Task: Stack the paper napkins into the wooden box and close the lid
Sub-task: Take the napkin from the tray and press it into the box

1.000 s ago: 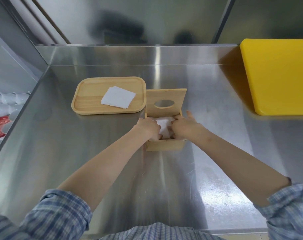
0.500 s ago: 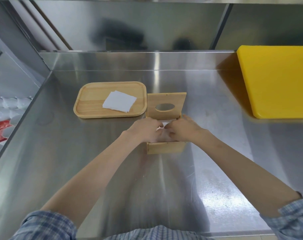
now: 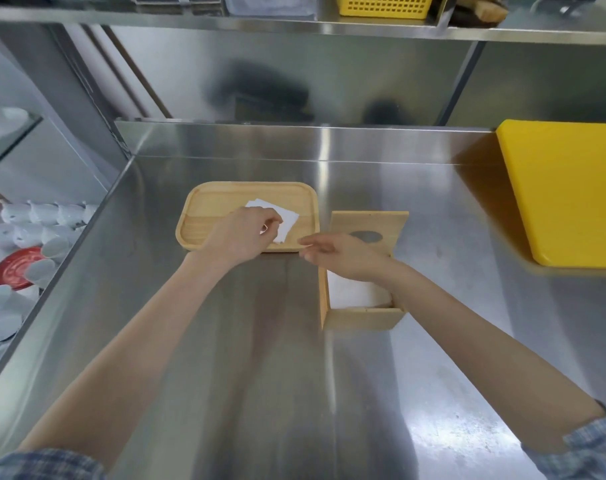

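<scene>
The wooden box (image 3: 360, 318) stands open on the steel counter, its lid (image 3: 391, 223) with an oval hole tilted up at the back. White napkins (image 3: 353, 292) lie inside the box. A wooden tray (image 3: 208, 209) to its left holds a small stack of white napkins (image 3: 289, 220). My left hand (image 3: 241, 235) is over the tray, fingertips pinched on the near edge of that stack. My right hand (image 3: 339, 252) hovers above the box's far left corner, fingers loosely extended toward the tray, holding nothing.
A yellow cutting board (image 3: 568, 192) lies at the right. A lower shelf at the left holds white cups (image 3: 35, 220) and a red lid (image 3: 16, 268). Overhead is a shelf with a yellow basket (image 3: 384, 5). The counter ends at a raised steel back wall.
Both hands have left the box, where they were pressing napkins down. My left hand moved left onto the tray's napkins; my right hand lifted toward the tray. The camera tilted up.
</scene>
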The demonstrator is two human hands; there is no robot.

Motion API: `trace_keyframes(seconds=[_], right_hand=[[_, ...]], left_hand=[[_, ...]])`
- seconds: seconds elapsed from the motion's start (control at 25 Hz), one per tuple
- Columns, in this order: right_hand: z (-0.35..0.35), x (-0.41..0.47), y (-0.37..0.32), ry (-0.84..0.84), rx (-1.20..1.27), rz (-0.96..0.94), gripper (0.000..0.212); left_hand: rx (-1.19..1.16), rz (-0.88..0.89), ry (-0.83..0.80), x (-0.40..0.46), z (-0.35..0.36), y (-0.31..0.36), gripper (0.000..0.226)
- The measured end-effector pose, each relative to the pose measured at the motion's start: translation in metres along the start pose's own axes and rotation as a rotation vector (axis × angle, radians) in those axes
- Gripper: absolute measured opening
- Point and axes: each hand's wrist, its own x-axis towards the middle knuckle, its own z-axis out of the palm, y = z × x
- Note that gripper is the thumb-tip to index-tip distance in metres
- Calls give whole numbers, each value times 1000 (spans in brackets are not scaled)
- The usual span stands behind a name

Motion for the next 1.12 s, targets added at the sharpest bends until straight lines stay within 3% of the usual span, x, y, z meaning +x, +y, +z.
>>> trace_keyframes(seconds=[0.28,0.72,0.84,1.12], right_hand=[[25,63,-14,164,156,149,42],[45,154,4,258,-11,444,39],[56,164,10,269,-106,420,40],[62,168,19,316,-221,312,45]], left_hand=[[-22,-208,-18,41,12,-49,37],[-19,-412,-230,107,56,-100,51],[-26,-485,-227,115,65,-104,54],[-339,-572,-202,120,73,-114,49]])
